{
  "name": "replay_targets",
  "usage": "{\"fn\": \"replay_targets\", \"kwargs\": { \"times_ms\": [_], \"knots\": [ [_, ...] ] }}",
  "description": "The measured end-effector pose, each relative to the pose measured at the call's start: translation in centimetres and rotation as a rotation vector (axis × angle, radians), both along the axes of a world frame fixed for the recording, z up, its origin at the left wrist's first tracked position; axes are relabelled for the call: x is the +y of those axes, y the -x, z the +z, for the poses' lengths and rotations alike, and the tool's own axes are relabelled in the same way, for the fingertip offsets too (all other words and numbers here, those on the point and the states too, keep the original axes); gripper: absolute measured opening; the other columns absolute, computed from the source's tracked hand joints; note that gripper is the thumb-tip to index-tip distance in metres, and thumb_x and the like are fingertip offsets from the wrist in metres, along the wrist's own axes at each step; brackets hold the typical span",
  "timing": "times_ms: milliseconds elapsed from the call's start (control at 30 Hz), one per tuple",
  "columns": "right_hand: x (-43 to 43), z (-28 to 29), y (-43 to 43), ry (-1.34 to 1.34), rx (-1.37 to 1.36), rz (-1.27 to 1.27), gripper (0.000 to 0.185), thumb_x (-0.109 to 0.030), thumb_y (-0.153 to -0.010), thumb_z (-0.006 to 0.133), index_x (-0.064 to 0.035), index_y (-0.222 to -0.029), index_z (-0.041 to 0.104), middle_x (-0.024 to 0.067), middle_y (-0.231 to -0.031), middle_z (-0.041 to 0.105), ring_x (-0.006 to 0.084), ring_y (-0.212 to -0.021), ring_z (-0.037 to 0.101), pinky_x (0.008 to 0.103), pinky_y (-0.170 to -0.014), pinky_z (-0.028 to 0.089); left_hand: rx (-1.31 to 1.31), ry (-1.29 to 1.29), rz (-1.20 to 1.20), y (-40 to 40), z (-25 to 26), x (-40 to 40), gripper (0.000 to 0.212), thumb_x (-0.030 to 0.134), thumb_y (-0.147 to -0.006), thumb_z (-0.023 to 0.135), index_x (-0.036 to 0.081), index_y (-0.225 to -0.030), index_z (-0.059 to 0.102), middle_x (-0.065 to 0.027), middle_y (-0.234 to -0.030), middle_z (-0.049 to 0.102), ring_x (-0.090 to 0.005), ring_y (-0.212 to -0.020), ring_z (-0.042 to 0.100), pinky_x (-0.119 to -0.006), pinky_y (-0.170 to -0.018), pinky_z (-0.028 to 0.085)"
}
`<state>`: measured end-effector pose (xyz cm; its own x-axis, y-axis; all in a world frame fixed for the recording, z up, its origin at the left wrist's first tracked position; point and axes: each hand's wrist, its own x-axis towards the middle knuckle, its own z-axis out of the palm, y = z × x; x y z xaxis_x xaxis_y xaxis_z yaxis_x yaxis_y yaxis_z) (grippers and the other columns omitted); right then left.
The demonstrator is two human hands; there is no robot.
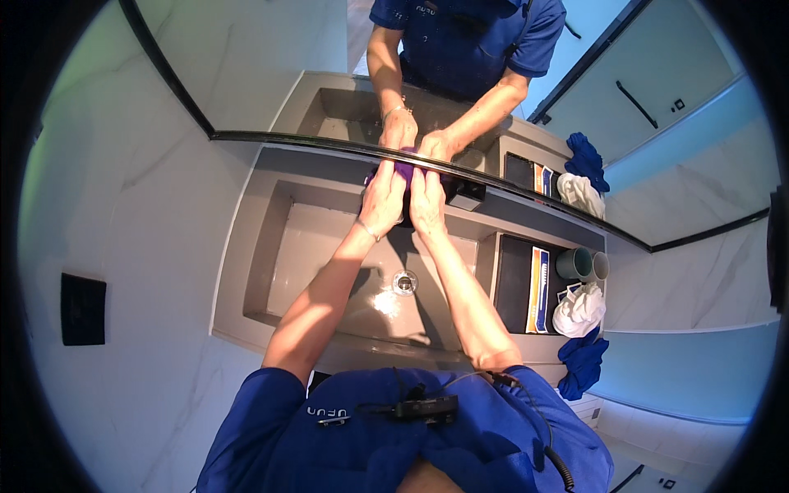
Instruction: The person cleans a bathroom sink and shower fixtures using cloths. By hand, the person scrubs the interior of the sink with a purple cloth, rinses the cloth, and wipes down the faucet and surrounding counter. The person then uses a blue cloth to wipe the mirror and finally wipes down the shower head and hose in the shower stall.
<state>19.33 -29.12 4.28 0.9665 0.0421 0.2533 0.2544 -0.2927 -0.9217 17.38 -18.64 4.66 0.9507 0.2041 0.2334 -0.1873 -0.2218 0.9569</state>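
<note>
Both of my hands reach over a grey sink basin (pixel 320 246) to its far edge, just below a black-framed mirror (pixel 234 80). My left hand (pixel 385 198) lies on a purple cloth (pixel 404 169), fingers pointing away from me. Close beside it, my right hand (pixel 427 200) presses on the same cloth with its fingers together. The cloth is bunched between and under the fingers; what lies beneath it, perhaps the faucet, is hidden. A dark box-shaped object (pixel 466 193) stands just right of my right hand. The metal drain (pixel 404 283) shows between my forearms.
On the counter at right, a black tray (pixel 513 283) holds an orange, white and blue packet (pixel 539 289). Near it are a green cup (pixel 574 264), a paler cup (pixel 600 267), a crumpled white cloth (pixel 580 310) and a blue cloth (pixel 582 365). A marbled wall borders the left.
</note>
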Motion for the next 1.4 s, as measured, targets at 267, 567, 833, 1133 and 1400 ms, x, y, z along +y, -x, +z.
{"fn": "replay_targets", "kwargs": {
  "times_ms": [267, 567, 833, 1133, 1400],
  "knots": [
    [-1.0, 2.3, 11.0, -0.068, -0.062, 0.212, 0.016, -0.007, -0.088, 0.054, -0.0039, -0.103, 0.058, 0.0181, -0.090, 0.062, 0.0330, -0.083, 0.061, 0.0350, -0.075, 0.048, 0.193, 0.808, -0.145, 12.3, -1.5, 2.1, 0.037, 0.003, -0.090, 0.044, 0.002, -0.126, 0.051, -0.0084, -0.116, 0.057, -0.0166, -0.107, 0.054, -0.031, -0.095, 0.043],
    [-0.9, -1.3, 13.1, 0.442, -0.139, 0.788, 0.015, -0.019, -0.083, 0.059, -0.0047, -0.089, 0.057, 0.0149, -0.084, 0.056, 0.0331, -0.078, 0.056, 0.0409, -0.073, 0.043, 0.697, 1.089, -0.100, 19.2, -11.9, 1.5, 0.047, 0.040, -0.097, 0.038, 0.006, -0.131, 0.041, -0.0082, -0.130, 0.048, -0.0209, -0.117, 0.048, -0.036, -0.101, 0.040],
    [-25.6, 6.5, 14.8, 0.250, 0.466, 0.395, 0.044, -0.027, -0.078, 0.072, -0.0102, -0.117, 0.062, 0.0130, -0.115, 0.063, 0.0220, -0.102, 0.062, 0.0310, -0.086, 0.048, 0.404, 0.098, -0.518, 16.8, -5.2, -0.2, 0.049, 0.037, -0.089, 0.058, -0.001, -0.120, 0.051, -0.0134, -0.109, 0.062, -0.0236, -0.098, 0.061, -0.034, -0.088, 0.050],
    [-47.1, -2.9, 27.9, 0.921, 0.781, -0.920, 0.075, -0.043, -0.061, 0.079, -0.0246, -0.128, 0.052, 0.0151, -0.131, 0.050, 0.0378, -0.119, 0.047, 0.0551, -0.094, 0.039, 0.642, -0.809, -0.309, 17.9, -17.4, 5.9, 0.073, 0.043, -0.070, 0.077, -0.004, -0.119, 0.050, -0.0243, -0.105, 0.063, -0.0328, -0.099, 0.062, -0.039, -0.084, 0.049],
    [-47.8, 9.4, 26.6, -0.641, -0.006, -0.923, 0.048, -0.010, -0.080, 0.069, 0.0063, -0.122, 0.050, 0.0148, -0.112, 0.062, 0.0254, -0.099, 0.062, 0.0361, -0.089, 0.049, 0.882, -0.519, -0.337, 17.2, -19.2, 6.4, 0.084, 0.040, -0.065, 0.080, 0.000, -0.126, 0.039, -0.0219, -0.109, 0.060, -0.0315, -0.103, 0.059, -0.037, -0.091, 0.045]
  ]
}}
